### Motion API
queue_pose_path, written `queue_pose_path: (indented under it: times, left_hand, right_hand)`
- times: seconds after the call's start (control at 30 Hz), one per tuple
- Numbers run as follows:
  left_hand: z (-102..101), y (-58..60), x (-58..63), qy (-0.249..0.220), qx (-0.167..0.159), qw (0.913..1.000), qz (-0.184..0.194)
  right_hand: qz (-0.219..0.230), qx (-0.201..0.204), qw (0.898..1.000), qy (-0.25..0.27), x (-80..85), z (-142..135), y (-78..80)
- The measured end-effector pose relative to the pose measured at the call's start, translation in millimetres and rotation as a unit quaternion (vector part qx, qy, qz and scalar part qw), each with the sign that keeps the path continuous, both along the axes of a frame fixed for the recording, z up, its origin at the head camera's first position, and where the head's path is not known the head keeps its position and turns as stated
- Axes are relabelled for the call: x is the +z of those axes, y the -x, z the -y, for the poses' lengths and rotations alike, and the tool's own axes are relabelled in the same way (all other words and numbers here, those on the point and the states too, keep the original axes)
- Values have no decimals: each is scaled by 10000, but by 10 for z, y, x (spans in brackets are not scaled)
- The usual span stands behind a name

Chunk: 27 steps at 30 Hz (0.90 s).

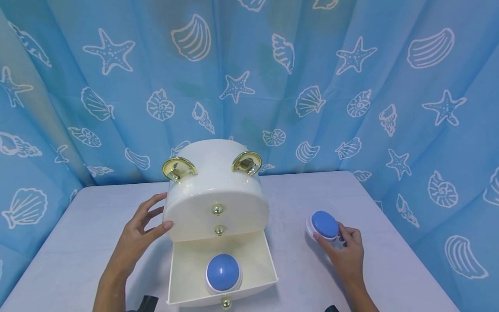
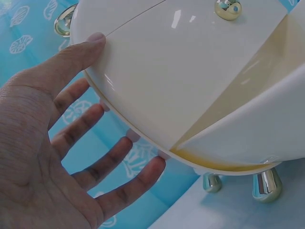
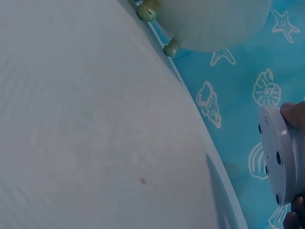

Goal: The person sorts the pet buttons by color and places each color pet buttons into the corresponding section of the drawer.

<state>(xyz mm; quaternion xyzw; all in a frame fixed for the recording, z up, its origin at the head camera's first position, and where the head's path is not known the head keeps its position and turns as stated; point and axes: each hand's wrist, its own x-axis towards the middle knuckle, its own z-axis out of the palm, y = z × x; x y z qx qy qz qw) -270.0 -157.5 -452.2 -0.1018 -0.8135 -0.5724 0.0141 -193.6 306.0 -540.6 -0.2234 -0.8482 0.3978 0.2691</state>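
A glossy white drawer box (image 1: 212,186) with gold ears stands on the table, its bottom drawer (image 1: 187,260) pulled out. Inside that drawer lies a push button (image 1: 223,272) with a blue dome and white base. My left hand (image 1: 134,238) is at the box's left side, thumb on the front face and spread fingers along the side; the left wrist view shows these fingers (image 2: 119,157) nearly straight. To the right of the box, my right hand (image 1: 347,255) grips a second blue push button (image 1: 325,224) by its rim. Its white underside (image 3: 274,157) shows in the right wrist view.
A white cloth covers the table (image 1: 308,190). Behind it hangs a blue curtain (image 1: 249,117) with white shells and starfish. Gold knobs (image 1: 218,209) mark the upper drawers, and another knob (image 1: 226,302) projects from the pulled-out drawer. Gold feet (image 2: 267,186) support the box.
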Motion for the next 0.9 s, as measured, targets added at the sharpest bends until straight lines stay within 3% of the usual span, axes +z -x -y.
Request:
queue_pose_path:
  times: [0.9]
  left_hand:
    - [4,-2,-5,-25,-11,10000,60]
  right_hand:
    - [-261,192,9995,-54,29,172,-139]
